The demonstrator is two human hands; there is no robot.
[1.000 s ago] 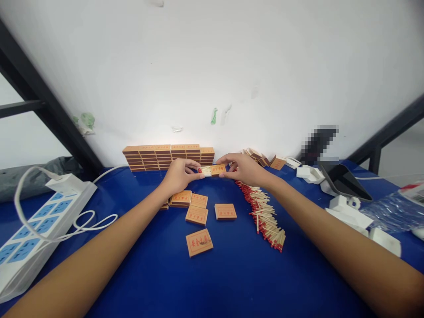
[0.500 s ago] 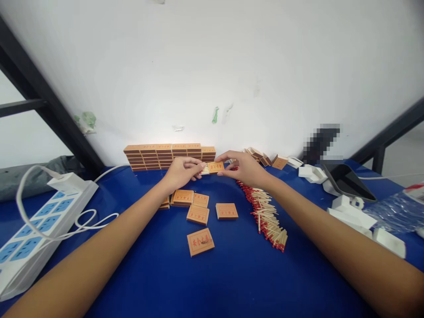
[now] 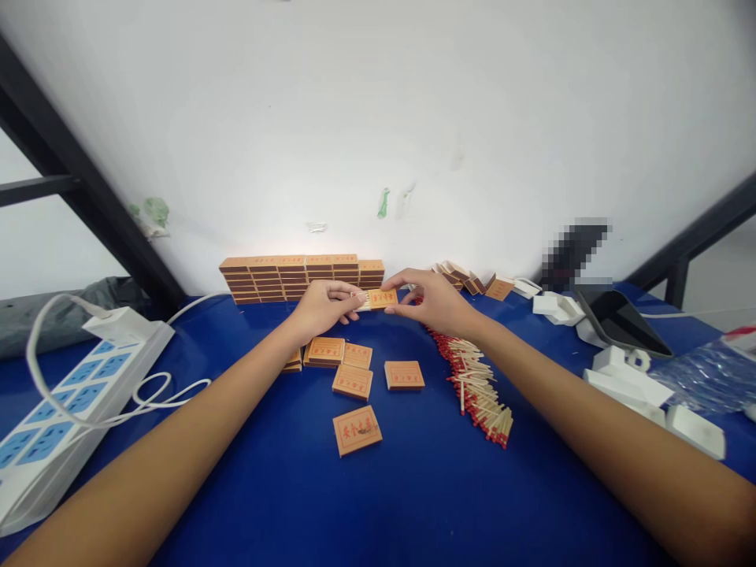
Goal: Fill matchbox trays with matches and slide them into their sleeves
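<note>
A partly open matchbox (image 3: 383, 298) is held between my two hands above the blue table. My left hand (image 3: 331, 302) is closed on its left end, where the tray with pale matchsticks sticks out of the sleeve. The fingers of my right hand (image 3: 426, 299) pinch the sleeve at the right end, thumb below and index finger above. Close to my right wrist lies a long heap of red-tipped matches (image 3: 472, 386). Several closed matchboxes (image 3: 353, 380) lie flat below my hands, one with a dark smudge (image 3: 357, 431) nearest to me.
Stacked matchboxes (image 3: 289, 279) stand along the wall, with loose boxes (image 3: 457, 276) behind my right hand. A white power strip (image 3: 76, 402) with cables lies left. White adapters (image 3: 626, 378), a phone (image 3: 620, 319) and a clear plastic bottle (image 3: 705, 374) sit at right.
The matchbox sleeve has shifted slightly left over the tray, so a little less of the matchsticks shows. Both hands keep nearly the same place.
</note>
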